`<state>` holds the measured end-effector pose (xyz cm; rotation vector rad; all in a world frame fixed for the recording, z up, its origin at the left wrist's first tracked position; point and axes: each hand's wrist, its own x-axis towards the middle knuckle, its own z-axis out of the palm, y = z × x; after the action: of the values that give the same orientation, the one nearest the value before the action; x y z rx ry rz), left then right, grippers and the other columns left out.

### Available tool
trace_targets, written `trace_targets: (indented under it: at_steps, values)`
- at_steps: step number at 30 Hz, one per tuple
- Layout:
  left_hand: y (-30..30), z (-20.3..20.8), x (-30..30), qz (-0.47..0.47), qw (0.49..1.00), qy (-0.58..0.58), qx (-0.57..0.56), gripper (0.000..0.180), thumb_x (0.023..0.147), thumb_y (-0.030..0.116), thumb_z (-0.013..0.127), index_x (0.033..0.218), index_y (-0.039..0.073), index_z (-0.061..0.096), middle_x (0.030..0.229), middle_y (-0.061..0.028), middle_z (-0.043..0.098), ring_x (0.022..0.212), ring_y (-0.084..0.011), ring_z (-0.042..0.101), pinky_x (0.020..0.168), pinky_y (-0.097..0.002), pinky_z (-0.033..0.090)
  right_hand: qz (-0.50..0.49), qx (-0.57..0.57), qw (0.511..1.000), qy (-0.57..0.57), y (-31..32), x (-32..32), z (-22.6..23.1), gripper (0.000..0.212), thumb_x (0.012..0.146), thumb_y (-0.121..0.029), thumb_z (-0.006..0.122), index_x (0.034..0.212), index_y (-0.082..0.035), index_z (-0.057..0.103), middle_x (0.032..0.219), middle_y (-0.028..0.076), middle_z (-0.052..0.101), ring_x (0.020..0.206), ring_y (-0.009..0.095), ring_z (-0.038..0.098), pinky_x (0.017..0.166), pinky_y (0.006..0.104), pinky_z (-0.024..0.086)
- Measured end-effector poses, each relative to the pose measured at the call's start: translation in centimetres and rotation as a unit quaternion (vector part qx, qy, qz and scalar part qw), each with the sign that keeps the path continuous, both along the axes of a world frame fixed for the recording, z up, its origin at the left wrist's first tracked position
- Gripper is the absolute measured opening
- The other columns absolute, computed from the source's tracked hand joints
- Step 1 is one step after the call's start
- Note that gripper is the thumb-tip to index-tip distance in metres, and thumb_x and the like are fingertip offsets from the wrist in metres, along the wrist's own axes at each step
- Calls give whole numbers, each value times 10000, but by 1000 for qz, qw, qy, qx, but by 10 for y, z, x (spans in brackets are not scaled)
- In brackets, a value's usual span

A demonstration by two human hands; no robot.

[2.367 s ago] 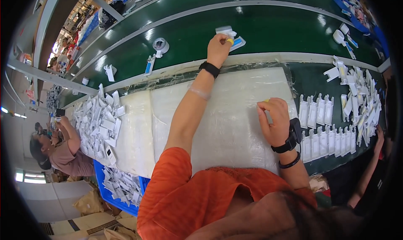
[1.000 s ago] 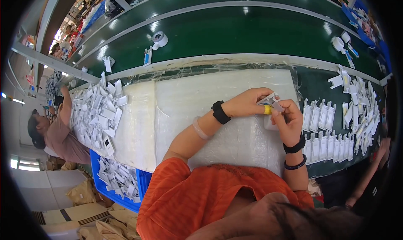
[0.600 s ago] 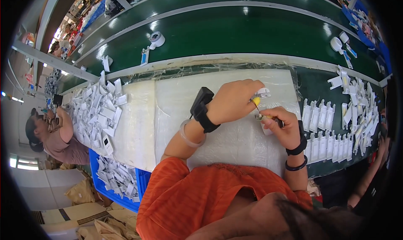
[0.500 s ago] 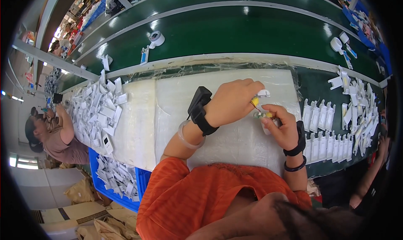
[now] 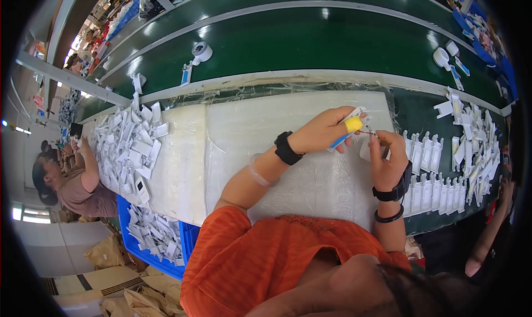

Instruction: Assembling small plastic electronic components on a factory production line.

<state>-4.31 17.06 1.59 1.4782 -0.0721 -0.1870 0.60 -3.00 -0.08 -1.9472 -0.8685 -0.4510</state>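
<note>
My left hand (image 5: 324,131) is closed around a narrow white plastic housing (image 5: 359,111) with a blue strip along its lower part. A yellow block (image 5: 353,124) sits on the housing's upper part, facing up. Thin wires (image 5: 366,132), one of them red, run from it toward my right hand (image 5: 389,157). The thumb and forefinger of that hand are pinched at the wire ends; any small part between them is too tiny to make out. A white rounded piece (image 5: 365,149) shows beside my right fingers, partly hidden by them. Both hands are above the padded white work surface (image 5: 299,189).
Rows of white housings (image 5: 425,198) stand at the right, beside a loose heap (image 5: 476,145). Another heap of white parts (image 5: 124,142) lies left, above a blue bin (image 5: 130,242). Beyond runs a green conveyor (image 5: 310,45) carrying a white round device (image 5: 202,52). A co-worker (image 5: 80,184) sits left.
My left hand has turned over, bringing the yellow block and blue strip into view. My right hand has shifted right and pinches at the wires. Items on the conveyor have slid slightly left.
</note>
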Motion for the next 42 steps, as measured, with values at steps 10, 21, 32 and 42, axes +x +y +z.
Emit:
trace_targets:
  at_steps: [10, 21, 32, 42]
  values:
    - [-15, -21, 7, 65, 994, 45, -81, 293, 983, 188, 410, 1215, 25, 486, 821, -69, 585, 546, -100, 530, 392, -255, 475, 13, 18, 998, 63, -2, 6, -4, 214, 854, -3, 713, 1066, -13, 682, 918, 117, 659, 805, 195, 643, 705, 295, 501]
    - [-24, -19, 4, 86, 992, 15, -94, 368, 880, 105, 513, 1237, 21, 481, 844, -65, 578, 594, -110, 552, 426, -267, 487, 1, -4, 999, -34, -2, 3, -2, 197, 819, 12, 730, 1009, -27, 697, 928, 128, 669, 918, 312, 644, 866, 394, 504]
    - [-23, -24, 1, 70, 996, -49, -22, 405, 828, 105, 551, 1218, 1, 511, 915, -109, 619, 548, -121, 574, 453, -257, 483, 63, 3, 997, -38, 0, 6, 1, 187, 794, 49, 717, 945, -46, 664, 852, 80, 682, 833, 237, 660, 1003, 470, 469]
    - [-27, -21, -1, 71, 994, -77, -24, 409, 816, 67, 551, 1218, 1, 519, 913, -99, 619, 595, -100, 568, 482, -247, 488, 58, 9, 997, -46, -4, 5, -4, 263, 721, 29, 773, 950, -85, 714, 942, 74, 641, 975, 326, 602, 945, 445, 490]
